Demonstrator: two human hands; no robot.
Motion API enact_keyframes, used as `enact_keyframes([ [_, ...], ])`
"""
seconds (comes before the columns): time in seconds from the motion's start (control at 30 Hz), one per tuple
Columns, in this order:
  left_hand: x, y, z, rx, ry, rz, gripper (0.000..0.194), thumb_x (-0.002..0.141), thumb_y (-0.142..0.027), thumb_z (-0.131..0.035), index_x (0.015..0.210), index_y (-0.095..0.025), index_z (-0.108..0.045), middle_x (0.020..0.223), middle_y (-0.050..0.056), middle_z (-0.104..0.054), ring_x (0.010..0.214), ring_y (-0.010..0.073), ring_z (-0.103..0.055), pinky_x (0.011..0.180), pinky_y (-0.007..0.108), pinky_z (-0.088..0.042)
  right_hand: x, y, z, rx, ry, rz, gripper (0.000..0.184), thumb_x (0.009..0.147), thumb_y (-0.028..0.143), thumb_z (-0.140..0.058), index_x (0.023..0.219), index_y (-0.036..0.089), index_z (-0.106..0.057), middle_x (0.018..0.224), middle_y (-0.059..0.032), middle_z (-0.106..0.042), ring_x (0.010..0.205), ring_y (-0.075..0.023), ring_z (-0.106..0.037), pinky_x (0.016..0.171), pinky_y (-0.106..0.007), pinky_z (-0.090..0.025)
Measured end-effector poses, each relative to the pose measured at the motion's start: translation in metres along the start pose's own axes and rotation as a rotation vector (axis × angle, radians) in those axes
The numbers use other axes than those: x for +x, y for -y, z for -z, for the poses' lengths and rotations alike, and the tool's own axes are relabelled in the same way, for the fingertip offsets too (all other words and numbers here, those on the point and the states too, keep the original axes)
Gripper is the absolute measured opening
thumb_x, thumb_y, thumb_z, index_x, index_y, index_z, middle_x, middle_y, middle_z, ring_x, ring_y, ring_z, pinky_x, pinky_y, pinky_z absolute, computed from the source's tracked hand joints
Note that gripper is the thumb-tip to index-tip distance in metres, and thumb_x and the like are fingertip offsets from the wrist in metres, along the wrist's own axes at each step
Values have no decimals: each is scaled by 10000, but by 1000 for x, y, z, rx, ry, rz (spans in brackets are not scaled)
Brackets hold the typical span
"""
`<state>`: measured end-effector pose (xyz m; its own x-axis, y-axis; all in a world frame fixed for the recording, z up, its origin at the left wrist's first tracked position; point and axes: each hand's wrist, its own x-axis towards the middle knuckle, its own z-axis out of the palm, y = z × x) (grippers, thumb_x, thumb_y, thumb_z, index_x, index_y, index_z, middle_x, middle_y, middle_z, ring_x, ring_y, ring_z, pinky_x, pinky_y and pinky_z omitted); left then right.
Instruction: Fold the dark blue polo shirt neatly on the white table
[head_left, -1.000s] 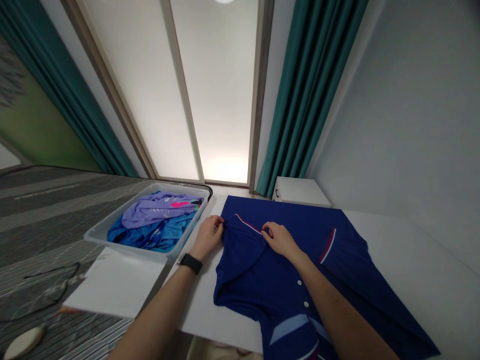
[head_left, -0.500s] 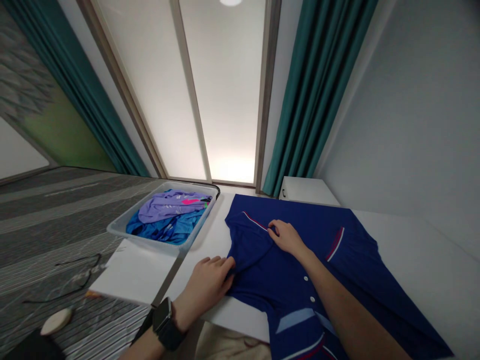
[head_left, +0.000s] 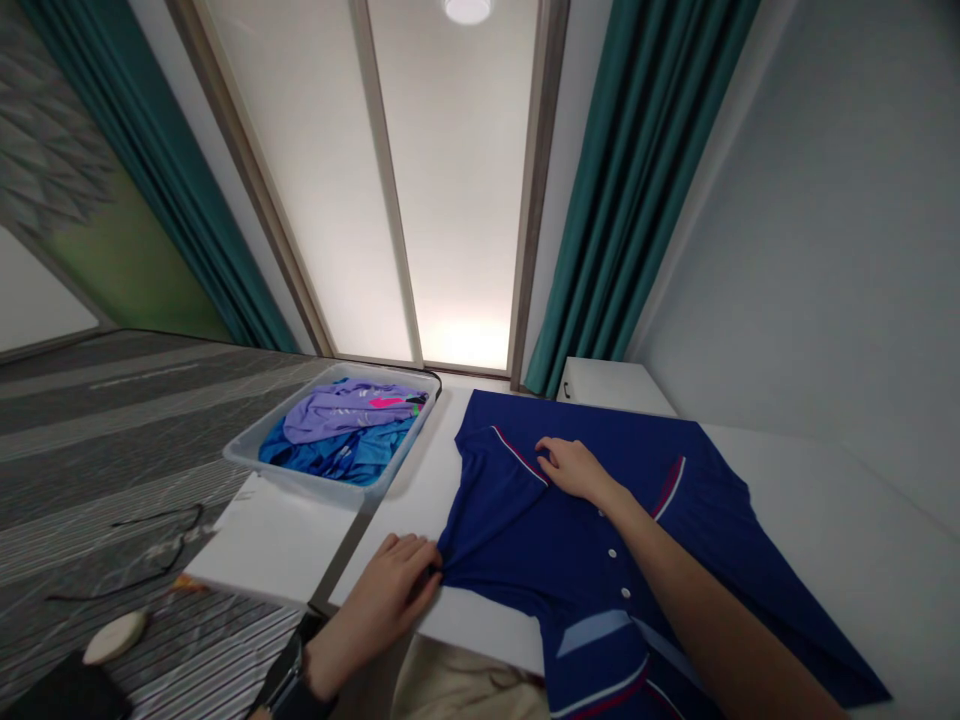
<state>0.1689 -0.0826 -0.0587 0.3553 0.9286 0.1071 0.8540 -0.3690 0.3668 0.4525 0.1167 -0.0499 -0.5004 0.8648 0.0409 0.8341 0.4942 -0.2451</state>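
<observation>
A navy blue polo shirt (head_left: 517,530) with white-and-red trim and white buttons lies spread over the white table. At the shirt's left edge, my left hand (head_left: 397,575) pinches the cloth and draws it out, creasing it towards the fingers. My right hand (head_left: 576,470) rests on the upper part of the shirt beside a trimmed edge. Its thumb and index finger are apart, with no cloth visibly gripped between them. A dark watch (head_left: 292,685) is on my left wrist.
Left of the shirt, a translucent plastic bin (head_left: 244,450) holds purple and blue clothes (head_left: 337,415). A white board-like surface (head_left: 277,545) lies below the bin. Behind the table stands a white cabinet (head_left: 615,385). Dark cable (head_left: 180,550) and a pale oval object (head_left: 116,637) appear at lower left.
My left hand has moved left and slightly down, pulling the shirt's edge outward. My right hand has stayed nearly in place, its thumb and index finger a little straighter.
</observation>
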Motion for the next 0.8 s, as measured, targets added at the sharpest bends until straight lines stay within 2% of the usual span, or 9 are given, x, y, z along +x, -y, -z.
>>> enact_keyframes([
  [0.13,1,2,1,-65,-2,18,138,930,-210,-431,915,-215,-569,879,29,-625,836,200,-566,807,356,-359,-8,14,0,-22,-16,32,213,967,313,-440,1061,210,-601,911,-49,-701,861,-194,-644,770,-295,-369],
  [0.27,4,3,-1,-81,-4,67,145,931,-245,-435,882,-211,-567,821,25,-607,776,198,-557,773,353,-372,-22,29,-13,-119,-39,42,255,960,384,-469,1092,194,-577,1001,-101,-705,931,-237,-644,826,-330,-369],
  [0.33,4,3,-2,-82,-15,81,153,931,-248,-433,859,-210,-562,792,20,-599,750,195,-551,759,349,-375,-25,28,-14,-107,-57,47,276,948,391,-491,1119,191,-574,1032,-110,-695,959,-241,-635,833,-331,-372],
  [0.43,4,6,-4,-98,-35,72,144,928,-256,-440,862,-213,-560,784,19,-603,739,194,-551,737,336,-383,-25,9,0,84,-49,24,286,942,375,-491,1151,200,-578,868,-49,-683,823,-198,-634,742,-289,-391],
  [0.5,4,8,-5,-115,-48,69,138,929,-276,-450,880,-214,-563,776,18,-605,733,195,-553,720,326,-390,-25,-14,15,244,-72,-37,267,942,334,-463,1132,197,-591,728,3,-625,695,-164,-598,660,-261,-385],
  [0.6,4,12,-7,-144,-61,74,156,935,-315,-457,902,-213,-571,759,18,-608,731,200,-557,692,314,-400,-35,-52,35,366,-128,-124,260,913,300,-455,1087,188,-611,658,35,-555,617,-146,-540,598,-250,-367],
  [0.7,4,15,-10,-156,-73,72,181,935,-345,-464,886,-216,-581,740,17,-610,718,203,-554,666,305,-404,-54,-83,40,428,-159,-192,277,896,281,-438,1080,177,-618,643,38,-544,596,-143,-522,583,-252,-374],
  [0.8,5,18,-13,-154,-84,67,182,925,-355,-481,867,-221,-591,724,11,-612,703,201,-555,658,302,-409,-73,-96,36,427,-178,-260,280,894,250,-422,1071,173,-625,642,29,-562,595,-146,-533,575,-247,-388],
])
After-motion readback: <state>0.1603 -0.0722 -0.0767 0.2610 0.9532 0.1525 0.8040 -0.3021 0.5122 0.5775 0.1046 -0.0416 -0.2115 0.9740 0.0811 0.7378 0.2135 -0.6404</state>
